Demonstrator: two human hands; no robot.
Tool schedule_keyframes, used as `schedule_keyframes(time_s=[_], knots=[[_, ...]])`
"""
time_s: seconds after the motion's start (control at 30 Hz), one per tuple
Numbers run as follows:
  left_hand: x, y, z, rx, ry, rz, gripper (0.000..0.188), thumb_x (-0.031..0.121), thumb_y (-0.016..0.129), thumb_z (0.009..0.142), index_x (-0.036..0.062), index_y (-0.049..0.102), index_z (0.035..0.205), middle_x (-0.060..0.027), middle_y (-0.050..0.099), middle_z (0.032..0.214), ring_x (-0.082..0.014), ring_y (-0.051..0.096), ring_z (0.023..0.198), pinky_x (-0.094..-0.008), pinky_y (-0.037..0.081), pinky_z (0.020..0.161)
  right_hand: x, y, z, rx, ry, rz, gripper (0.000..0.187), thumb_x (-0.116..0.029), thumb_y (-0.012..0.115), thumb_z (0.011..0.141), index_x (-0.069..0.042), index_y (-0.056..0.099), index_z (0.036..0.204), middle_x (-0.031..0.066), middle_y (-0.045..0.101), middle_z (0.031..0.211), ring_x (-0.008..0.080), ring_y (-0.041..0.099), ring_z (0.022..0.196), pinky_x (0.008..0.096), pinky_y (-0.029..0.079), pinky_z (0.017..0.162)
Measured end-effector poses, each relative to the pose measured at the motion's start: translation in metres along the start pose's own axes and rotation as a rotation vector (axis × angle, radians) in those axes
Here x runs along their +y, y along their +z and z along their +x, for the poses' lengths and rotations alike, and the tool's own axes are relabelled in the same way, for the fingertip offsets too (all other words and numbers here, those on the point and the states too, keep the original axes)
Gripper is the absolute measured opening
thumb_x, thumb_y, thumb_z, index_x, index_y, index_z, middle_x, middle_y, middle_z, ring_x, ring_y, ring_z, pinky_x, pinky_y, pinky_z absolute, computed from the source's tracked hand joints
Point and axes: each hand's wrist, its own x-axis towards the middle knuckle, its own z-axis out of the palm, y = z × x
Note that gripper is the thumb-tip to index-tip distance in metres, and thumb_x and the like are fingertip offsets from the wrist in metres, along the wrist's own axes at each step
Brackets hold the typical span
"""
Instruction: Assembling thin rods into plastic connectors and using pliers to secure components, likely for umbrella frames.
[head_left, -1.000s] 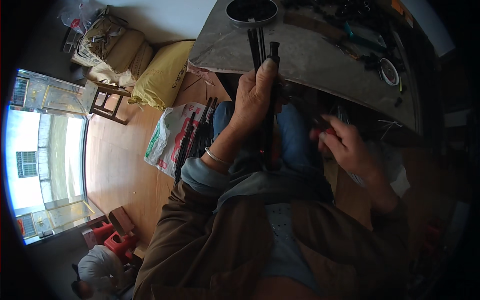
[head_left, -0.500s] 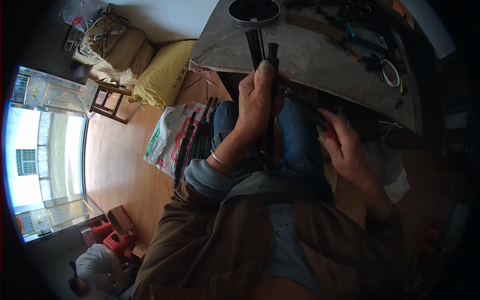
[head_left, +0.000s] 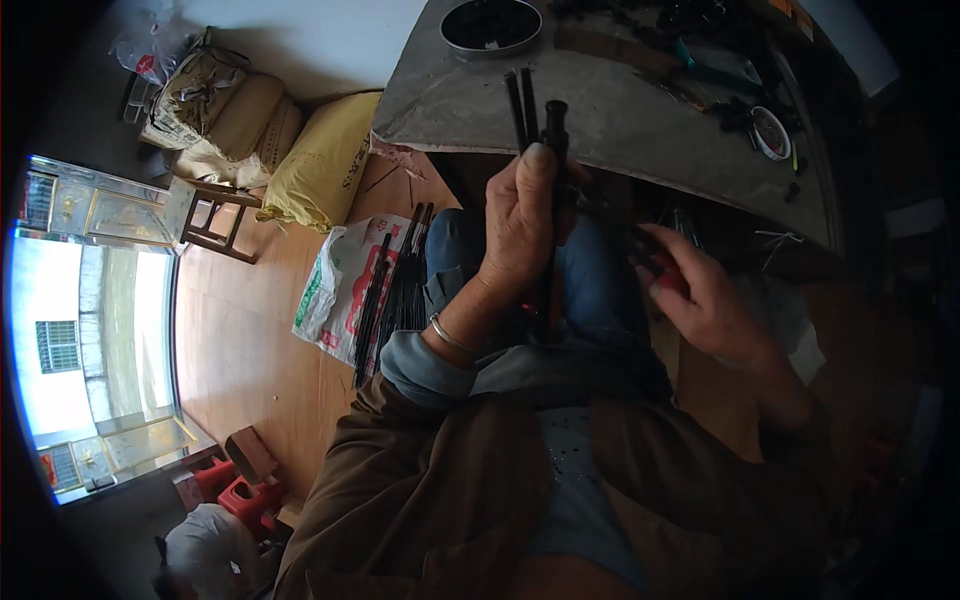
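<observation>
From the head view, my left hand grips black rods above my lap; my right hand is closed round a red-handled tool. Just beyond lies the table with its round dish. The tool's dark tip and the rods' lower ends are hard to make out.

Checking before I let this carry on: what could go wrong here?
The red-handled tool in the right hand points toward the left hand, so it might pinch a finger. The slim black rods stick up above that left hand and could slip if its grip loosens.
</observation>
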Motion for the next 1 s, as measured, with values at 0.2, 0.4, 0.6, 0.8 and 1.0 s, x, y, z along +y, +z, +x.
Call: schedule_keyframes(time_s=[0.2,0.4,0.6,0.8,1.0], knots=[[-0.001,-0.001,0.0,-0.007,-0.022,0.096,0.051,0.046,0.04,0.099,0.001,0.063,0.09,-0.0027,0.061,0.068,-0.007,0.055,0.052,-0.0195,0.041,0.047,0.008,0.004,-0.022,-0.362,0.436,1.157,0.02,-0.016,0.052,0.093,0.001,0.05,0.104,0.0075,0.059,0.068,0.0134,0.057,0.049,0.0242,0.047,0.047],[-0.001,0.01,-0.003,0.065,0.005,0.092,0.044,0.041,0.045,0.099,0.003,0.063,0.086,0.0014,0.058,0.065,-0.0039,0.049,0.053,-0.0189,0.036,0.049,-0.02,-0.03,0.004,-0.212,0.432,-0.021,0.045,-0.003,0.062,0.079,0.002,0.045,0.12,0.0114,0.061,0.09,0.0169,0.064,0.075,0.0295,0.051,0.062],[-0.003,0.008,0.003,0.081,0.028,0.046,0.037,0.037,0.055,0.095,0.0025,0.057,0.081,0.0011,0.049,0.051,-0.0055,0.045,0.042,-0.0212,0.034,0.04,-0.004,-0.022,0.003,0.26,-0.23,-0.67,0.059,0.007,0.058,0.07,-0.002,0.046,0.127,0.0132,0.056,0.097,0.0273,0.06,0.087,0.0385,0.049,0.075],[-0.007,0.01,0.006,0.179,0.098,0.129,0.034,0.034,0.055,0.095,0.0029,0.057,0.082,0.0009,0.05,0.053,-0.0061,0.046,0.043,-0.0211,0.034,0.041,0.019,0.028,-0.001,0.465,-0.208,-0.65,0.062,0.007,0.059,0.068,-0.001,0.044,0.129,0.0151,0.054,0.101,0.0287,0.06,0.091,0.0386,0.05,0.077],[-0.004,0.005,0.005,0.115,-0.061,-0.032,0.045,0.042,0.048,0.098,0.0005,0.061,0.086,0.0003,0.06,0.068,-0.0044,0.052,0.057,-0.0191,0.041,0.052,0.029,0.039,0.004,0.453,-0.216,-0.528,0.058,0.006,0.057,0.073,0.0,0.043,0.129,0.0153,0.055,0.1,0.0277,0.061,0.087,0.0373,0.05,0.074]])
